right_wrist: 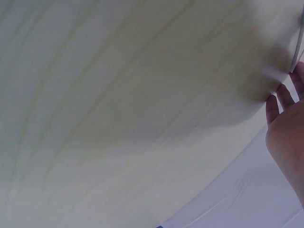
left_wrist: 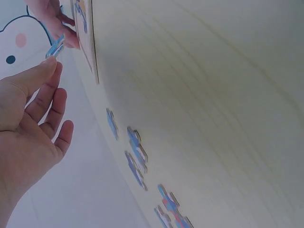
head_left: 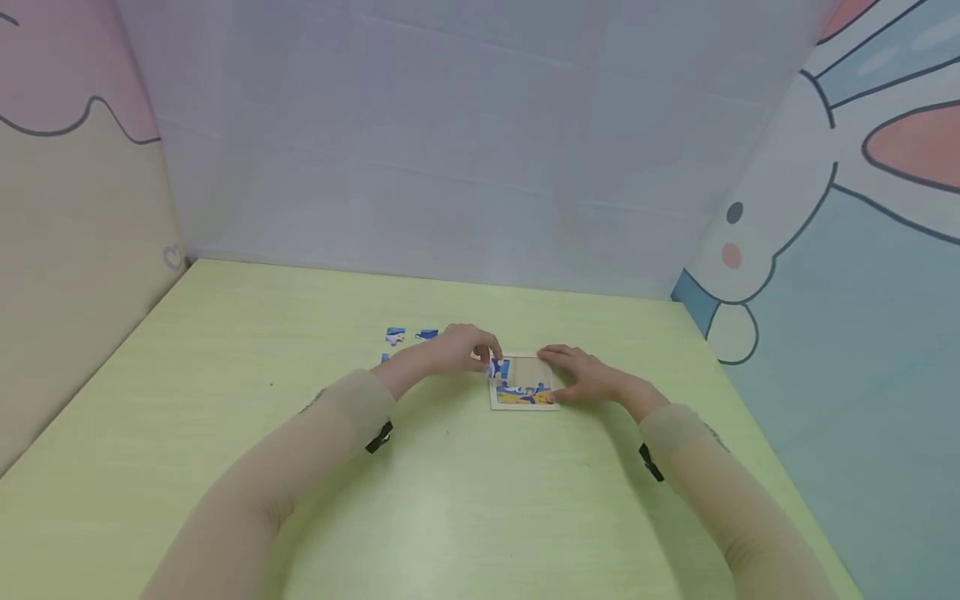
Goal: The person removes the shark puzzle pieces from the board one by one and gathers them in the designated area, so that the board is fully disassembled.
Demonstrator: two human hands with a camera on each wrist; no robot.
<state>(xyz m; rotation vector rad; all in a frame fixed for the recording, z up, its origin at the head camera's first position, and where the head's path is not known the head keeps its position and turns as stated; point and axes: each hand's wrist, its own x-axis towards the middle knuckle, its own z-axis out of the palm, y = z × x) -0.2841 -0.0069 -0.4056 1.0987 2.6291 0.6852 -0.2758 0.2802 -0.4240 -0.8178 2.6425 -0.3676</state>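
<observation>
My left hand (head_left: 463,348) pinches a blue and white jigsaw puzzle piece (left_wrist: 55,46) between thumb and forefinger, the other fingers loosely bent. In the head view this piece overlaps the left side of a square wooden puzzle tray (head_left: 525,407). Joined pieces (head_left: 525,395) in blue, white and yellow line the tray's near part, while bare wood shows in its upper right. My right hand (head_left: 588,375) rests at the tray's right side, fingers spread along the edge and thumb near the lower right corner. In the right wrist view, fingertips (right_wrist: 285,92) touch close to the tray's rim (right_wrist: 297,47).
Several loose puzzle pieces (left_wrist: 136,147) lie on the pale yellow-green table (head_left: 450,517), left of the tray and partly behind my left hand in the head view. A white wall (head_left: 450,167) stands behind the table, with cartoon-printed panels (head_left: 862,333) at both sides.
</observation>
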